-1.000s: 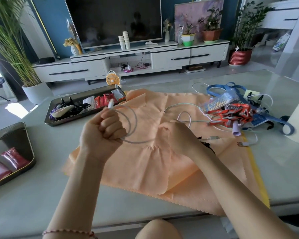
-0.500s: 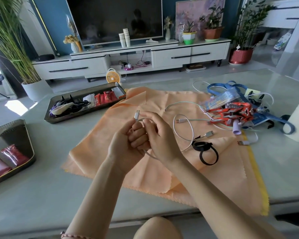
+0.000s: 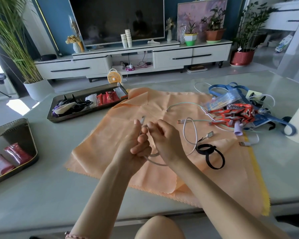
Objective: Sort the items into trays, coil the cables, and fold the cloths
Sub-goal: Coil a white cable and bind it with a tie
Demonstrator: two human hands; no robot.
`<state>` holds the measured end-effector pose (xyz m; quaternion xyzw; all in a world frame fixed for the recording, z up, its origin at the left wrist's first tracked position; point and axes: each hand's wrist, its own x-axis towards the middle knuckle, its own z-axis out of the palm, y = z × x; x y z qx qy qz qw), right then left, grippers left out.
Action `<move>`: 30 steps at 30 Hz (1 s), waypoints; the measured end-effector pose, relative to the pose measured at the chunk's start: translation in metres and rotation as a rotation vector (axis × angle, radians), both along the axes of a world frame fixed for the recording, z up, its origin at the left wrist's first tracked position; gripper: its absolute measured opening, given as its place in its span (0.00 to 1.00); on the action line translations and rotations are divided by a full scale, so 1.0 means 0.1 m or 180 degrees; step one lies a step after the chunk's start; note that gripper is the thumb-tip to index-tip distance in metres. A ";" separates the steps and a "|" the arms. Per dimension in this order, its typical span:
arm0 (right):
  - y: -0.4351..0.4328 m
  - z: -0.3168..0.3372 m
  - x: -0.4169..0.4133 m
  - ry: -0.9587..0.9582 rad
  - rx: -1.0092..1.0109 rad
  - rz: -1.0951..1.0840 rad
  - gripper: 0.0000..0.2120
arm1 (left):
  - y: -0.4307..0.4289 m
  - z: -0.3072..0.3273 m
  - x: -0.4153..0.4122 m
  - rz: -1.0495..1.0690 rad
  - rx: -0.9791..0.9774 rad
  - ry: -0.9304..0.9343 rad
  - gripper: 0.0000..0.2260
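At the lower left edge a tray (image 3: 32, 149) holds red and pink packets. A second tray (image 3: 86, 112) in the upper left holds dark cables and more red packets. Either looks a fair home for the finished coil.

In the centre, over the orange cloth (image 3: 107, 138), the left hand (image 3: 134, 145) has its fingers curled round the gathered turns of a white cable (image 3: 154, 163). Its thumb stands up beside the plug end (image 3: 143, 120). The right hand (image 3: 165, 141) meets it with fingers bent in on the cable. Its thumb is hidden, so I cannot tell how firm the pinch is.

The step in hand is coiling. To do it well, the left hand should clamp each turn while the right feeds slack in even loops, letting the cable twist freely so it does not kink. The slack trails right in a loose loop beside a black strap (image 3: 212, 158). It should be drawn clear of that and of the tangled pile (image 3: 231, 114) at the right.
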<state>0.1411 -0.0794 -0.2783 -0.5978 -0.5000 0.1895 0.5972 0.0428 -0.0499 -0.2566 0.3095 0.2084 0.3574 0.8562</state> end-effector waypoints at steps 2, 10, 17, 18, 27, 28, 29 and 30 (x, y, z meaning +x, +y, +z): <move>-0.05 0.06 0.02 0.0821 -0.0509 0.0948 0.12 | 0.08 0.01 -0.07 0.0137 -0.0080 -0.0282 0.19; -0.10 0.07 0.25 -0.0036 -0.1359 0.1916 0.09 | 0.39 0.10 -0.52 0.0457 -0.0228 -0.0594 0.09; 0.13 -0.05 0.44 -0.0494 -0.1414 0.1281 0.07 | 0.43 0.23 -0.89 -0.0226 -0.0267 -0.0908 0.07; 0.17 -0.05 0.45 -0.0518 -0.1320 0.1175 0.07 | 0.39 0.26 -0.88 -0.0321 -0.0131 -0.0657 0.07; 0.36 0.06 0.12 -0.1135 0.0038 -0.0215 0.05 | 0.09 0.00 -0.23 0.0807 0.0607 0.2069 0.15; 0.36 0.07 0.04 -0.1125 0.0195 -0.0198 0.04 | 0.10 -0.01 -0.19 0.0967 0.0504 0.1931 0.15; 0.35 0.06 -0.03 -0.1132 0.0314 -0.0173 0.04 | 0.11 -0.01 -0.15 0.1133 0.0426 0.1787 0.16; 0.35 0.05 -0.09 -0.1154 0.0397 -0.0135 0.04 | 0.13 0.00 -0.12 0.1285 0.0362 0.1649 0.16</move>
